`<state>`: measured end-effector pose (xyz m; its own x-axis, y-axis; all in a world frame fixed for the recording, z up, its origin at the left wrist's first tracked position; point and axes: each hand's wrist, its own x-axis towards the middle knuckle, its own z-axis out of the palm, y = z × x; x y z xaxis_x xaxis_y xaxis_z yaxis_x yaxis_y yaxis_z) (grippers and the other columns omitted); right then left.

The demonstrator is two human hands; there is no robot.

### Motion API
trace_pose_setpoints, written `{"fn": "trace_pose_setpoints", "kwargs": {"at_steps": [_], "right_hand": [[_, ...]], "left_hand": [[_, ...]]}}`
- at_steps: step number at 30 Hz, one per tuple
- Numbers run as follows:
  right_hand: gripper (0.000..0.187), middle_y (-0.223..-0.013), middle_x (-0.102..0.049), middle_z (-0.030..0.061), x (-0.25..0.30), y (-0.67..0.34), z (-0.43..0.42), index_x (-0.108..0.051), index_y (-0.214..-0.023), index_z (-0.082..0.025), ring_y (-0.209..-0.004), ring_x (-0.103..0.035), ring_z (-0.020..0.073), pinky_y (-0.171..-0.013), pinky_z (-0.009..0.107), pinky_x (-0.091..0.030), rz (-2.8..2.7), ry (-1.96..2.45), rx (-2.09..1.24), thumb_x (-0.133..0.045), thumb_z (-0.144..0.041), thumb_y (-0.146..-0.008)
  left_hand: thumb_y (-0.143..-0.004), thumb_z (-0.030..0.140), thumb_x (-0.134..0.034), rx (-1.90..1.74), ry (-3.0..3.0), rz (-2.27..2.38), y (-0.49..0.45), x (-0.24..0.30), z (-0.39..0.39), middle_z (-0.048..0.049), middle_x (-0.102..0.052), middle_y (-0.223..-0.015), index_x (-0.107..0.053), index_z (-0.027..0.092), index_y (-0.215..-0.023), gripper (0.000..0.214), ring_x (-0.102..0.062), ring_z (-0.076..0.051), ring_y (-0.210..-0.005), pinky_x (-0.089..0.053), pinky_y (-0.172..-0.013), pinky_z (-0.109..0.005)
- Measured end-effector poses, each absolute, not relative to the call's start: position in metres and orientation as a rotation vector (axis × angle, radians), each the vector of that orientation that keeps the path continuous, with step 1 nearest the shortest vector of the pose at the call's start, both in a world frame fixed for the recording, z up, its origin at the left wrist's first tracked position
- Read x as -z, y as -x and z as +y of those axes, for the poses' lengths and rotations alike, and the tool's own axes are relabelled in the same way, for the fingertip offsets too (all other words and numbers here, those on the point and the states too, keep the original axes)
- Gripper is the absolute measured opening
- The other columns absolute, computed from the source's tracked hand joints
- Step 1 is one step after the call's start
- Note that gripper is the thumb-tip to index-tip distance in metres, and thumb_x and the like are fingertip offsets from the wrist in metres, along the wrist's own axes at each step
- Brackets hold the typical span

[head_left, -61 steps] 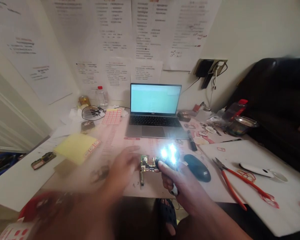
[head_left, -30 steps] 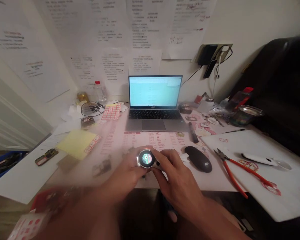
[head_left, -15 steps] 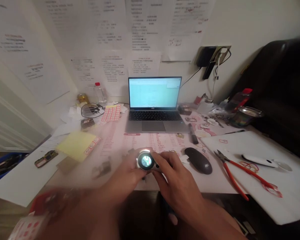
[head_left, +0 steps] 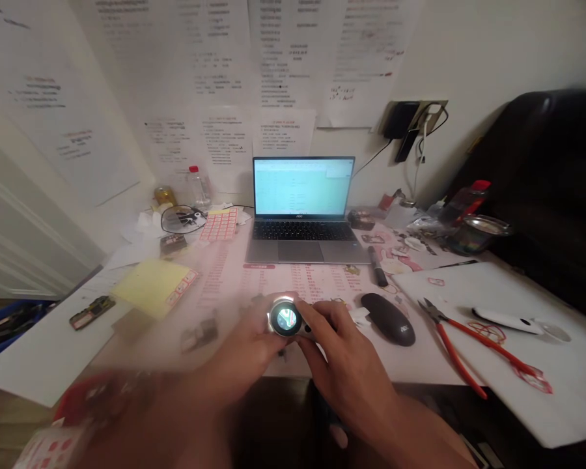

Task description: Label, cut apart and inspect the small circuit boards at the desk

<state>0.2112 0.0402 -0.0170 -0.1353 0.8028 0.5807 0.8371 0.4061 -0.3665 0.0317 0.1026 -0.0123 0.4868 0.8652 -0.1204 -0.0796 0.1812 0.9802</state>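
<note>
Left hand [head_left: 244, 355] curls against the lit round magnifier [head_left: 284, 318] at the desk's [head_left: 234, 273] near edge, what it grips, if anything, not discernible; right hand [head_left: 344, 358] clamps the magnifier's body, left of the mouse [head_left: 388, 319]; judged step: close inspection, calling for a steady, focused hold.

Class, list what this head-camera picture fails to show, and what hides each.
Head view throughout.
Whatever lies under the magnifier: covered by it, the left hand and the right hand.
Print on wall sheets and laptop screen: too small, blurred.
The red thing, lower left: too blurred to identify.
</note>
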Motion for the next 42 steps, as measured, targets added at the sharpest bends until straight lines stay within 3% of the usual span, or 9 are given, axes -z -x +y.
{"fn": "trace_pose_setpoints", "kwargs": {"at_steps": [9,13,17,22,28,32,35,38,42], "right_hand": [[0.047,-0.115,-0.064,0.0105,0.017,-0.211,0.040,-0.051,-0.153,-0.027,-0.091,-0.072,0.0231,-0.069,0.035,-0.066,-1.869,1.377,0.040,-0.054,-0.018,-0.106],[0.042,-0.115,-0.065,0.0096,0.016,-0.217,0.040,-0.057,-0.149,-0.030,-0.098,-0.073,0.0245,-0.079,0.037,-0.067,-1.730,1.378,0.110,-0.059,-0.026,-0.106],[0.040,-0.115,-0.068,0.0099,0.015,-0.224,0.041,-0.060,-0.146,-0.028,-0.097,-0.072,0.0251,-0.080,0.038,-0.066,-1.700,1.392,0.169,-0.060,-0.028,-0.106],[0.038,-0.112,-0.068,0.0095,0.016,-0.224,0.039,-0.060,-0.144,-0.027,-0.094,-0.072,0.0248,-0.078,0.038,-0.065,-1.729,1.366,0.178,-0.060,-0.031,-0.107],[0.038,-0.113,-0.068,0.0099,0.019,-0.224,0.035,-0.060,-0.145,-0.027,-0.098,-0.071,0.0251,-0.077,0.036,-0.065,-1.732,1.363,0.182,-0.059,-0.031,-0.107],[0.035,-0.113,-0.068,0.0102,0.019,-0.228,0.031,-0.063,-0.141,-0.026,-0.094,-0.072,0.0236,-0.069,0.032,-0.063,-1.706,1.413,0.180,-0.058,-0.034,-0.108],[0.034,-0.113,-0.068,0.0093,0.018,-0.230,0.030,-0.063,-0.140,-0.024,-0.091,-0.071,0.0215,-0.068,0.029,-0.063,-1.700,1.438,0.184,-0.057,-0.036,-0.108],[0.035,-0.112,-0.068,0.0087,0.018,-0.230,0.031,-0.064,-0.140,-0.024,-0.092,-0.071,0.0210,-0.066,0.028,-0.062,-1.706,1.423,0.197,-0.056,-0.038,-0.109],[0.035,-0.110,-0.068,0.0090,0.017,-0.227,0.033,-0.063,-0.141,-0.023,-0.092,-0.072,0.0219,-0.068,0.030,-0.063,-1.711,1.406,0.206,-0.055,-0.038,-0.110]], "left_hand": [[-0.084,0.021,-0.080,-0.793,-1.223,0.854,-0.034,0.009,0.100,-0.0048,-0.075,-0.131,-0.071,0.030,-0.134,0.051,-0.066,-0.026,-0.119,-0.051,-0.099,-0.036],[-0.086,0.030,-0.078,-0.844,-1.278,0.954,-0.023,0.003,0.124,-0.0104,-0.078,-0.119,-0.072,0.022,-0.131,0.046,-0.074,-0.027,-0.102,-0.056,-0.092,-0.040],[-0.089,0.030,-0.073,-0.963,-1.520,1.372,0.007,0.004,0.164,-0.0113,-0.078,-0.113,-0.070,0.019,-0.131,0.043,-0.073,-0.025,-0.092,-0.056,-0.086,-0.037],[-0.090,0.021,-0.072,-0.982,-1.712,1.554,0.022,0.022,0.185,-0.0138,-0.076,-0.122,-0.072,0.020,-0.127,0.038,-0.070,-0.030,-0.101,-0.051,-0.099,-0.043],[-0.089,0.008,-0.064,-0.896,-2.015,1.639,0.014,0.024,0.177,-0.0197,-0.068,-0.136,-0.072,0.016,-0.123,0.036,-0.055,-0.038,-0.136,-0.032,-0.122,-0.051],[-0.094,0.023,-0.064,-0.704,-2.134,1.627,0.011,0.016,0.153,-0.0152,-0.075,-0.105,-0.077,0.020,-0.094,0.013,-0.066,-0.035,-0.111,-0.044,-0.108,-0.048],[-0.084,0.031,-0.078,-0.573,-2.163,1.645,0.010,0.017,0.135,-0.0132,-0.073,-0.093,-0.074,0.021,-0.078,0.013,-0.068,-0.035,-0.098,-0.050,-0.097,-0.047],[-0.075,0.023,-0.084,-0.544,-2.186,1.664,0.009,0.021,0.130,-0.0144,-0.073,-0.103,-0.075,0.019,-0.084,0.013,-0.068,-0.037,-0.103,-0.052,-0.092,-0.047],[-0.076,0.003,-0.075,-0.643,-2.236,1.599,0.011,0.025,0.133,-0.0051,-0.072,-0.093,-0.071,0.021,-0.083,0.019,-0.068,-0.025,-0.086,-0.052,-0.080,-0.037]]}}
